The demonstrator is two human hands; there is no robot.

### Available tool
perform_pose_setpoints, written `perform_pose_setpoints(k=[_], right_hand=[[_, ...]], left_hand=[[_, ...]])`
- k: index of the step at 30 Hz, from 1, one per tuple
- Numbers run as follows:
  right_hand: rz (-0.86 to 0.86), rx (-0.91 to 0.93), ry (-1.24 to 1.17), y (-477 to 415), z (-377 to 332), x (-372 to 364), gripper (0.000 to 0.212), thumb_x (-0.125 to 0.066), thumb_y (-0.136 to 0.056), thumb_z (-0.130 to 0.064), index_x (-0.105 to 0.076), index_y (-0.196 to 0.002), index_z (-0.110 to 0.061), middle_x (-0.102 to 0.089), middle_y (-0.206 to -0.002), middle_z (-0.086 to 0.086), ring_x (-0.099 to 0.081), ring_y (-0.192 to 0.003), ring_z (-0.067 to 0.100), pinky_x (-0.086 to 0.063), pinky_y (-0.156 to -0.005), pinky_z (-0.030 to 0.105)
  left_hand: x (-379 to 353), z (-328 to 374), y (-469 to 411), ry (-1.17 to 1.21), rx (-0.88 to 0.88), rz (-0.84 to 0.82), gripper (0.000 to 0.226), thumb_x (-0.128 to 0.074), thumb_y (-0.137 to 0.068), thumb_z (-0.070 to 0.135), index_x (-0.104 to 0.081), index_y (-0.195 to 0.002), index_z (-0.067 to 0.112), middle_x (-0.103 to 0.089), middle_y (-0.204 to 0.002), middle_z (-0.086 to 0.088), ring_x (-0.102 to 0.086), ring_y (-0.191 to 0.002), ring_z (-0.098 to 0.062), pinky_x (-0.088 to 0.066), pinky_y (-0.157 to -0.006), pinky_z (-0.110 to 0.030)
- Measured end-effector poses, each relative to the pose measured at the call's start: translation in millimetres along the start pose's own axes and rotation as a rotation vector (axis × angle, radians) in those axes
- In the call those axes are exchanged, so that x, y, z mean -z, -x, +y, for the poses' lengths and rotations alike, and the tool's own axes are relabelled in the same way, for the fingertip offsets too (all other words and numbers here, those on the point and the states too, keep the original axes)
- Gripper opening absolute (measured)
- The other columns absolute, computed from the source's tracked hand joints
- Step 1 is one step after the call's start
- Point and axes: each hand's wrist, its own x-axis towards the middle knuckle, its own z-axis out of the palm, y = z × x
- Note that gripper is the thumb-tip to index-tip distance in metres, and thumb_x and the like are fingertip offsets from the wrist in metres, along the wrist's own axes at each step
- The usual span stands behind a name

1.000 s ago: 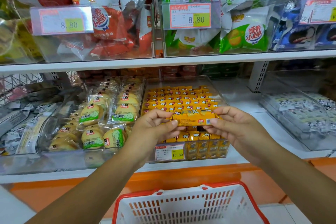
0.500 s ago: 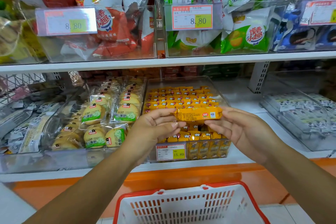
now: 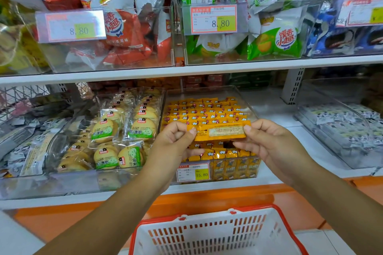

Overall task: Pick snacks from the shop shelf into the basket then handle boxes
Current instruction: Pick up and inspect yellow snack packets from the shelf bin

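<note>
Both our hands, left hand and right hand, pinch one yellow snack bar by its ends, level above the lower shelf's front edge. We should release one end, then lower it straight into the basket.

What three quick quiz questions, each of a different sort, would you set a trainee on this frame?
1. True or false: the yellow snack packet is pinched at its ends by the left hand and the right hand.
2. Multiple choice: the price tag just below the packet reads A) 8.80 B) 15.80 C) 5.80.
3. Fill in: the basket has a ___ rim.
Key: 1 true; 2 B; 3 red.
</note>
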Motion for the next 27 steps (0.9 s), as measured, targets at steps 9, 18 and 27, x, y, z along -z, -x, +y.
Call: perform_pose_setpoints(k=[9, 18, 27], right_hand=[[0.006, 0.033, 0.082, 3, -2, -3, 0.034, -0.064, -0.078, -0.025, -0.061, -0.105, -0.003, -0.073, -0.101, 0.020, -0.074, -0.086, 0.032, -0.061, -0.070, 0.027], [0.001, 0.032, 0.012, 1, -4, 0, 0.041, -0.069, -0.072, -0.014, -0.061, -0.111, -0.005, -0.074, -0.094, 0.018, -0.075, -0.084, 0.028, -0.059, -0.068, 0.022], [-0.003, 0.038, 0.062, -3, 2, -1, 0.042, -0.071, -0.073, -0.020, -0.058, -0.111, -0.010, -0.075, -0.095, 0.009, -0.074, -0.085, 0.030, -0.060, -0.067, 0.026]], left_hand=[[-8, 6, 10, -0.029, -0.028, 0.099, 0.017, -0.064, -0.091, 0.023, -0.073, -0.104, 0.020, -0.076, -0.095, -0.005, -0.074, -0.083, -0.017, -0.059, -0.068, -0.024], [-5, 3, 6, -0.075, 0.001, 0.024, 0.016, -0.063, -0.093, 0.011, -0.070, -0.098, 0.025, -0.078, -0.092, -0.004, -0.075, -0.088, -0.019, -0.060, -0.074, -0.023], [-7, 2, -1, -0.266, 0.077, 0.007, 0.029, -0.056, -0.097, 0.033, -0.070, -0.092, 0.007, -0.075, -0.074, -0.014, -0.075, -0.073, -0.022, -0.061, -0.068, -0.034]])
